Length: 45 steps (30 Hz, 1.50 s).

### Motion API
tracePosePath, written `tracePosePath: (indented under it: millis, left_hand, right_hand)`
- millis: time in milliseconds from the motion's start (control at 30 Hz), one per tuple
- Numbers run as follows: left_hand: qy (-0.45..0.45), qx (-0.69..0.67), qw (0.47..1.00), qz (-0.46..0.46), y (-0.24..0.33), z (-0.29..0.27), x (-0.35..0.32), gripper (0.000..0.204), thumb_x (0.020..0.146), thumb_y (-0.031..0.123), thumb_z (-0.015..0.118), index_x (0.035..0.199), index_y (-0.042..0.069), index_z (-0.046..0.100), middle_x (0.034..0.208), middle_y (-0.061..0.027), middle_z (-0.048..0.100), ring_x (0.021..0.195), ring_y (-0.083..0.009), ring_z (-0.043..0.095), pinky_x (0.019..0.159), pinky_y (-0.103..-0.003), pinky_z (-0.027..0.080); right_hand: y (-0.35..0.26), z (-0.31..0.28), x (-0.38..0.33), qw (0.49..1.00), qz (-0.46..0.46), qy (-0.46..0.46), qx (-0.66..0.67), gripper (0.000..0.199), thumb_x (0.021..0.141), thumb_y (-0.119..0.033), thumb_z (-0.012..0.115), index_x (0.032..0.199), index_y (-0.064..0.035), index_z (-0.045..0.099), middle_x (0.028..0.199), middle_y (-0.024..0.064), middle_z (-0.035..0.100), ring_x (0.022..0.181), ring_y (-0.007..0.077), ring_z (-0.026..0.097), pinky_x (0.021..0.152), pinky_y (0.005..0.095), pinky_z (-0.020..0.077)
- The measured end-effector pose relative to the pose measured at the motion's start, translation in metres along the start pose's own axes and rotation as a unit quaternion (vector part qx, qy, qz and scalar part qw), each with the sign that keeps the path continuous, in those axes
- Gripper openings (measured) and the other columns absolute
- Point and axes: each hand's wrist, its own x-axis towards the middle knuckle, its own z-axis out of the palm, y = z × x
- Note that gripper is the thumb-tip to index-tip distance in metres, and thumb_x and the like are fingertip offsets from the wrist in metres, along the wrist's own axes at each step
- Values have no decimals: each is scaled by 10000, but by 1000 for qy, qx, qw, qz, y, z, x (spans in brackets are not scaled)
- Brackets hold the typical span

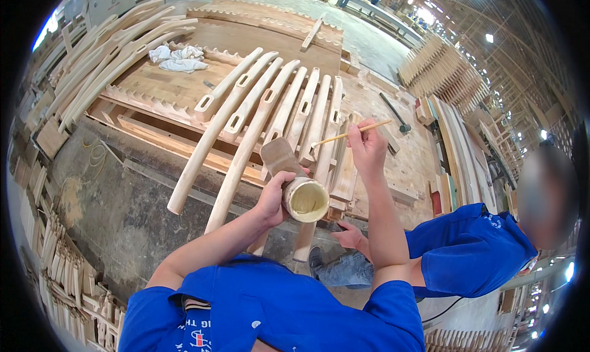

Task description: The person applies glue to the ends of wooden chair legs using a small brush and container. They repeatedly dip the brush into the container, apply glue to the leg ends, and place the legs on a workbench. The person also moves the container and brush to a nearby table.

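Observation:
My left hand (275,195) grips a bamboo cup (305,199) of pale glue, tilted so its open mouth faces me. My right hand (366,145) holds a thin wooden brush stick (350,134) level, its tip pointing left over a row of several long curved wooden chair legs (278,109) with mortise slots. These legs lie side by side on a wooden workbench (166,84), their near ends hanging over its front edge.
A co-worker in blue (470,247) crouches at my right, one hand (350,235) under the bench edge. White rags (180,58) and a hammer (395,113) lie on the bench. Curved parts are stacked at left (104,51), slats at right (439,69).

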Motion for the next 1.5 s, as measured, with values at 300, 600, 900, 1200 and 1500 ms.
tracePosePath:
  millis: [300, 600, 900, 1200, 1500]
  left_hand:
    - [11, -7, 1000, 15, -2, 6, 29, 366, 854, 213, 444, 1165, 45, 536, 1061, -108, 617, 977, -216, 617, 873, -375, 500]
    - [43, -15, 998, 54, -10, 16, 36, 360, 857, 192, 460, 1160, 24, 559, 1047, -97, 625, 963, -195, 609, 875, -337, 476]
    - [38, -26, 996, 81, -11, 10, 40, 356, 854, 182, 455, 1147, 12, 564, 1047, -102, 623, 961, -198, 608, 873, -333, 477]
    - [46, -26, 996, 78, -9, 9, 40, 361, 852, 175, 453, 1146, -6, 559, 1043, -113, 622, 962, -203, 607, 882, -333, 470]
    - [65, -36, 994, 76, -2, 11, 31, 363, 846, 171, 453, 1154, 7, 553, 1067, -118, 615, 984, -216, 602, 905, -337, 462]
  right_hand:
    - [6, 11, 2, 991, 4, -126, -48, 164, 890, -112, 584, 790, -6, 508, 528, 72, 476, 462, 121, 475, 451, 301, 372]
    - [11, 15, 20, 991, -8, -130, -29, 177, 891, -141, 580, 791, -11, 513, 548, 114, 453, 475, 192, 431, 480, 324, 366]
    - [8, 16, 15, 977, 62, -206, 3, 221, 909, -166, 588, 769, -11, 517, 584, 13, 527, 522, 65, 523, 491, 233, 423]
    - [6, 12, 37, 973, -34, -203, -102, 230, 837, -198, 672, 808, -2, 556, 550, 103, 496, 493, 190, 450, 504, 317, 398]
    - [-35, -18, 53, 935, -48, -337, -100, 99, 809, -68, 658, 834, -6, 584, 691, 79, 571, 621, 123, 542, 580, 275, 429]
